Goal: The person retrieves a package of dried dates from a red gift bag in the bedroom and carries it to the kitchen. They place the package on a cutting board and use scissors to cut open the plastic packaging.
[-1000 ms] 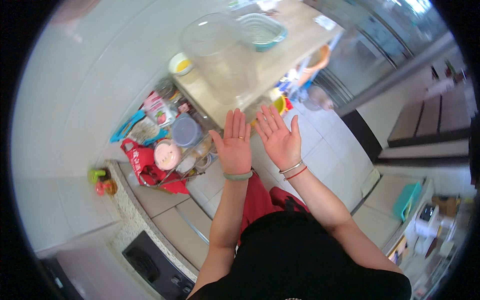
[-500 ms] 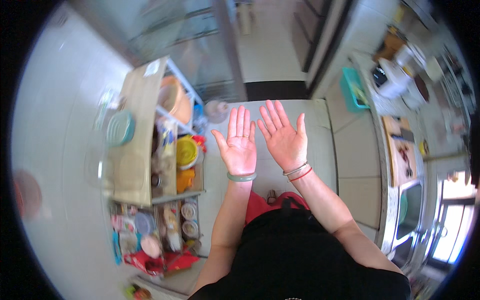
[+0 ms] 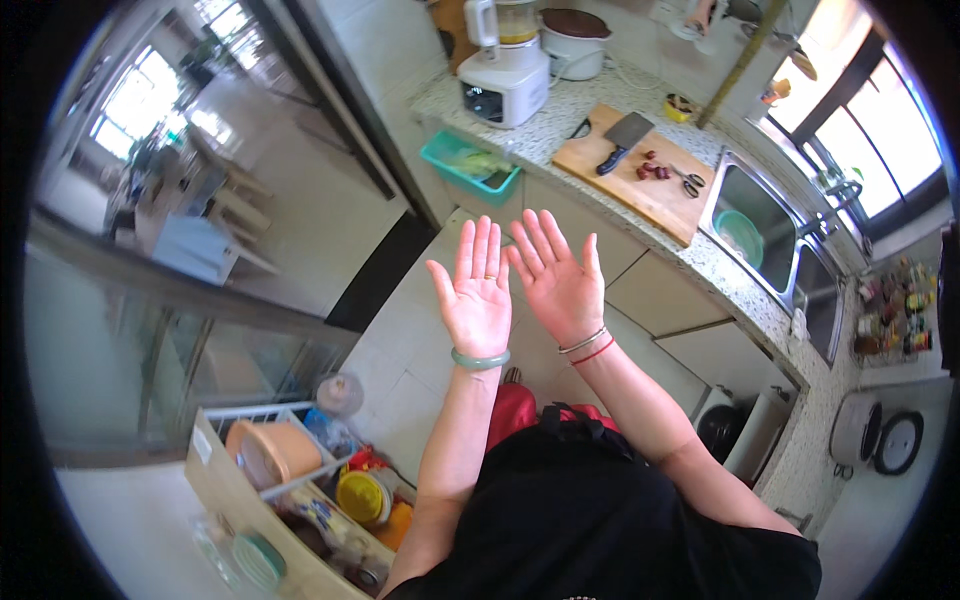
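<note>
Both palms face up in front of my body, above the tiled floor. My left hand (image 3: 476, 295) is open and holds nothing; a green bangle (image 3: 480, 359) circles its wrist. Beside it, a little apart, my right hand (image 3: 560, 285) is also open and bare, with a silver bracelet and a red string (image 3: 594, 350) at the wrist. Beyond the right hand, a wooden cutting board (image 3: 590, 155) lies on the speckled counter. On the board are a cleaver (image 3: 628, 133), several dark red pieces (image 3: 656, 170) and a pair of scissors (image 3: 689, 182).
A teal bin (image 3: 468, 178) hangs at the counter's edge below a white blender (image 3: 505, 80). The sink (image 3: 745, 185) with a green basin (image 3: 739, 235) is on the right. A shelf unit (image 3: 230, 500) holding an orange bucket (image 3: 280, 450) stands at lower left. A doorway opens at upper left.
The view has swung to the right, bringing the counter, cutting board and sink ahead of me and the shelf unit to the lower left. Both hands keep the same open pose.
</note>
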A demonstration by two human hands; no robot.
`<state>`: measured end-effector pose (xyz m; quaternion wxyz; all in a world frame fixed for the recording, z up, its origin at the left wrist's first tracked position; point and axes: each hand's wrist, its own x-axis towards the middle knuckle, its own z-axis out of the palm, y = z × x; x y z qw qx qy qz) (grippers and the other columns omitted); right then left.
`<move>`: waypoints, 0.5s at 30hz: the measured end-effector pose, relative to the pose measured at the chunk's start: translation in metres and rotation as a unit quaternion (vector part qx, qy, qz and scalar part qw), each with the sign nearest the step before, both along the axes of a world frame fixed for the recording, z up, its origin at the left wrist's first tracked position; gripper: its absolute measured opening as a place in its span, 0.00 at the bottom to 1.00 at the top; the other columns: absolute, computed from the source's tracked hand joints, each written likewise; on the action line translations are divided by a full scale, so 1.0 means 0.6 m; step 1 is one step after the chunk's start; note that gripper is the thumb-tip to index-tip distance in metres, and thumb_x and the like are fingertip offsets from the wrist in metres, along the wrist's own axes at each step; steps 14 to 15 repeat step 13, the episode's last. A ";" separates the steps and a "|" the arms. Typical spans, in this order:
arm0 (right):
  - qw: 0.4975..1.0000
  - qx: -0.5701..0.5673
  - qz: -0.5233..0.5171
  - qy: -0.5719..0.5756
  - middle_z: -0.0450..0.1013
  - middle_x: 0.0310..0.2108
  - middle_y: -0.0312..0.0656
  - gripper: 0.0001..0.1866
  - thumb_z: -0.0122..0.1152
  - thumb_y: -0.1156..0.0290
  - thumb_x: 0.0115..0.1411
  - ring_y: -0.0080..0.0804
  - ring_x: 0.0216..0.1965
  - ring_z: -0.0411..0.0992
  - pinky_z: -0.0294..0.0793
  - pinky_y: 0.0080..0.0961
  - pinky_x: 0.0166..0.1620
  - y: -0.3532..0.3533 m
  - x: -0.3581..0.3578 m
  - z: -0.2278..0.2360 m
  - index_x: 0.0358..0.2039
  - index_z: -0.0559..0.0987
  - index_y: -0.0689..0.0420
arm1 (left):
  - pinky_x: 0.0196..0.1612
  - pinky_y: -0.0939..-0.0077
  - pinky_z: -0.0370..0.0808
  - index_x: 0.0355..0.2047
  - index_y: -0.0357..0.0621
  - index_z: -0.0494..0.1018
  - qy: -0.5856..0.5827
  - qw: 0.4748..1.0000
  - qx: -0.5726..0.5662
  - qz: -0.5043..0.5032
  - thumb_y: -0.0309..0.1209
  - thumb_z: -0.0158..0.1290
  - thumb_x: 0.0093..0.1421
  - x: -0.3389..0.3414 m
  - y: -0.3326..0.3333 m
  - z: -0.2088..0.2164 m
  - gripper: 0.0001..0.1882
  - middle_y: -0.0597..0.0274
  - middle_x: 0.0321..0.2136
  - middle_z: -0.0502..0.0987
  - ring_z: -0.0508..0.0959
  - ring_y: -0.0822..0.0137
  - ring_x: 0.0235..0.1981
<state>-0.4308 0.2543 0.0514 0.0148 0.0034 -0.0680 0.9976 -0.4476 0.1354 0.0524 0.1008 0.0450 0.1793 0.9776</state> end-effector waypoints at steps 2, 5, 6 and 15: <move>0.999 0.001 -0.051 -0.012 0.51 0.69 0.45 0.41 0.36 0.39 0.67 0.41 0.70 0.48 0.47 0.40 0.70 0.038 -0.021 -0.006 0.68 0.53 0.59 | 0.70 0.63 0.48 0.67 0.41 0.53 -0.006 0.999 0.001 -0.046 0.59 0.31 0.68 -0.038 0.044 -0.006 0.39 0.56 0.68 0.53 0.50 0.61 0.70; 0.991 -0.010 -0.128 -0.022 0.52 0.69 0.45 0.40 0.37 0.40 0.67 0.41 0.70 0.49 0.48 0.40 0.70 0.089 -0.045 -0.014 0.67 0.55 0.60 | 0.70 0.63 0.51 0.67 0.41 0.55 -0.035 0.994 0.014 -0.107 0.58 0.31 0.69 -0.093 0.106 -0.012 0.38 0.56 0.67 0.56 0.53 0.61 0.69; 0.988 -0.017 -0.148 -0.032 0.52 0.69 0.45 0.39 0.37 0.40 0.68 0.41 0.70 0.49 0.48 0.40 0.70 0.107 -0.047 -0.017 0.67 0.56 0.59 | 0.69 0.62 0.51 0.66 0.41 0.55 -0.041 0.991 0.014 -0.128 0.58 0.31 0.69 -0.108 0.128 -0.012 0.38 0.56 0.67 0.56 0.53 0.61 0.69; 0.962 -0.066 -0.261 -0.051 0.55 0.68 0.45 0.38 0.36 0.41 0.68 0.41 0.69 0.51 0.47 0.41 0.70 0.254 -0.045 -0.055 0.66 0.58 0.59 | 0.70 0.61 0.51 0.66 0.42 0.56 -0.067 0.965 0.000 -0.252 0.58 0.31 0.69 -0.145 0.298 -0.057 0.37 0.55 0.67 0.58 0.54 0.61 0.69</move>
